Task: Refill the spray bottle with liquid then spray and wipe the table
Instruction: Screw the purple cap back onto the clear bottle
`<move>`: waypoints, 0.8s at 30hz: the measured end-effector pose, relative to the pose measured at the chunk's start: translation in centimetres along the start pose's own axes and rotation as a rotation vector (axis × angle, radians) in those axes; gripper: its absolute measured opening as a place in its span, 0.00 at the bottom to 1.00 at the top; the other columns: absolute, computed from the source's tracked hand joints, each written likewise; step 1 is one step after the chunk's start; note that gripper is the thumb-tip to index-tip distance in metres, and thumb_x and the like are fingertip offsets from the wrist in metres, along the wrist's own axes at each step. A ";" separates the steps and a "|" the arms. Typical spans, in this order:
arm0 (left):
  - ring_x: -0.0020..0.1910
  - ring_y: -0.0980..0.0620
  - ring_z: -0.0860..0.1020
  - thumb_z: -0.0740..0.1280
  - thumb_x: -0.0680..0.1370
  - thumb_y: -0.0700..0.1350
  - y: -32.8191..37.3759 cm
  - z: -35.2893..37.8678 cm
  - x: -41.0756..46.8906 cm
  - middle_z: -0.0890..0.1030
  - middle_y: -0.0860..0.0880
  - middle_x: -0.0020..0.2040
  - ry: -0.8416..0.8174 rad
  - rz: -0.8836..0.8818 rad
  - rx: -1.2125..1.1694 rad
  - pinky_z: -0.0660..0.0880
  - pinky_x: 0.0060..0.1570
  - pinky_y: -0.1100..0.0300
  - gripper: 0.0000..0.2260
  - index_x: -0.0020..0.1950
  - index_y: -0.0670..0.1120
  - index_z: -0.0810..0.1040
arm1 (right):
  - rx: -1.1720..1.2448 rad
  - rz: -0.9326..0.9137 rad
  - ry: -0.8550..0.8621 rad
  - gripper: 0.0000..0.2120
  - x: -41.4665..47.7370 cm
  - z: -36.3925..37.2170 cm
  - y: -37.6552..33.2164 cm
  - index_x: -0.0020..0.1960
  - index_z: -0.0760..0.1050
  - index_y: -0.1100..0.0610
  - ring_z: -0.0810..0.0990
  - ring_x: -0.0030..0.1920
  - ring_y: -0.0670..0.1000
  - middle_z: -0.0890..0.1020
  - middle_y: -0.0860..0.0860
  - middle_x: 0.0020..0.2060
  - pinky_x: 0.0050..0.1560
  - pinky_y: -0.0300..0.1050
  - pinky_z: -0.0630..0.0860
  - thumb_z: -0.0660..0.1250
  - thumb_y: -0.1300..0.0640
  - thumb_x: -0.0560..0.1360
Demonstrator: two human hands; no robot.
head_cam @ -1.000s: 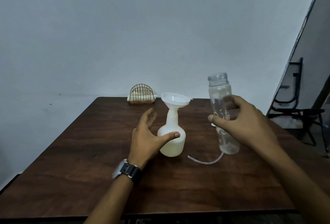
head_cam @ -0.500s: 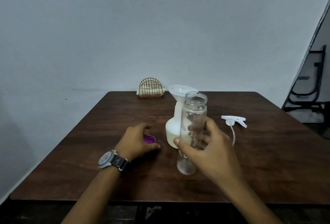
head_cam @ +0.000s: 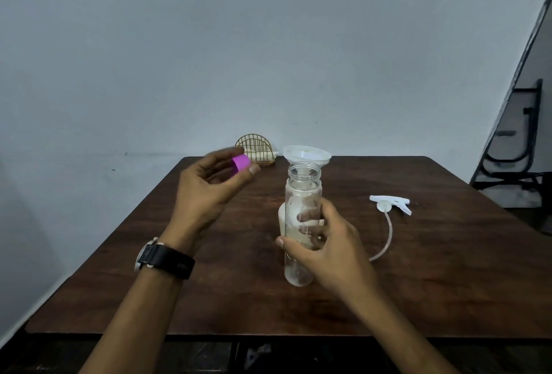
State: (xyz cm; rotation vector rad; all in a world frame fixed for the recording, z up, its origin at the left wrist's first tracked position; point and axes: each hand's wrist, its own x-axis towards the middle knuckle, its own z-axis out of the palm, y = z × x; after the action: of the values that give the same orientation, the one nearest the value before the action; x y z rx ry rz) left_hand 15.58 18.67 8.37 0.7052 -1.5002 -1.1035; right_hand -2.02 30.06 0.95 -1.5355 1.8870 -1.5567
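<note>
Gripping the clear bottle (head_cam: 303, 191) mid-body, right hand (head_cam: 334, 245) fingers curl round it; left hand (head_cam: 206, 194) fingertips pinch a purple cap (head_cam: 240, 162). Bottle judged empty, light, stiff: hold below threads.

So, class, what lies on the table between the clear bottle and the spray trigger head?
Nothing: in the head view, only bare table separates the clear bottle from the spray trigger head.
</note>
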 end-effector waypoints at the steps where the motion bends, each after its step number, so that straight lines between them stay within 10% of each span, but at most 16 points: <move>1: 0.57 0.50 0.86 0.80 0.67 0.49 1.0 0.4 0.1 0.88 0.47 0.54 0.012 0.000 -0.084 0.82 0.61 0.47 0.21 0.58 0.48 0.85 | 0.002 0.001 -0.003 0.33 0.0 0.0 0.0 0.66 0.73 0.42 0.82 0.54 0.39 0.81 0.39 0.54 0.55 0.46 0.83 0.83 0.43 0.65; 6: 0.52 0.46 0.87 0.78 0.73 0.43 5.8 3.2 -0.5 0.86 0.40 0.56 -0.068 0.057 -0.301 0.85 0.53 0.50 0.23 0.66 0.46 0.77 | -0.012 -0.012 0.004 0.33 0.2 0.0 -0.1 0.66 0.72 0.41 0.83 0.53 0.39 0.81 0.40 0.54 0.53 0.44 0.83 0.82 0.42 0.65; 13: 0.54 0.51 0.86 0.82 0.71 0.40 5.8 7.1 -1.0 0.85 0.49 0.60 -0.271 0.352 0.039 0.82 0.54 0.57 0.18 0.60 0.49 0.85 | -0.014 -0.028 -0.022 0.37 0.3 0.6 -0.4 0.71 0.69 0.40 0.82 0.54 0.39 0.80 0.40 0.56 0.54 0.47 0.84 0.81 0.45 0.67; 24: 0.57 0.55 0.85 0.83 0.69 0.42 1.8 6.8 -1.1 0.87 0.52 0.56 -0.150 0.314 0.066 0.82 0.60 0.52 0.15 0.53 0.45 0.87 | -0.027 -0.022 0.001 0.33 0.0 0.2 -0.2 0.71 0.70 0.43 0.81 0.54 0.36 0.81 0.40 0.56 0.52 0.35 0.81 0.80 0.48 0.70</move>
State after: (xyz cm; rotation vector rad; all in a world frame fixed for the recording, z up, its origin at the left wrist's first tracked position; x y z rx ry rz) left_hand 9.53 22.14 9.73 0.4186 -1.7135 -0.8855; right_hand -1.75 29.94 1.09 -1.5724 1.9059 -1.5479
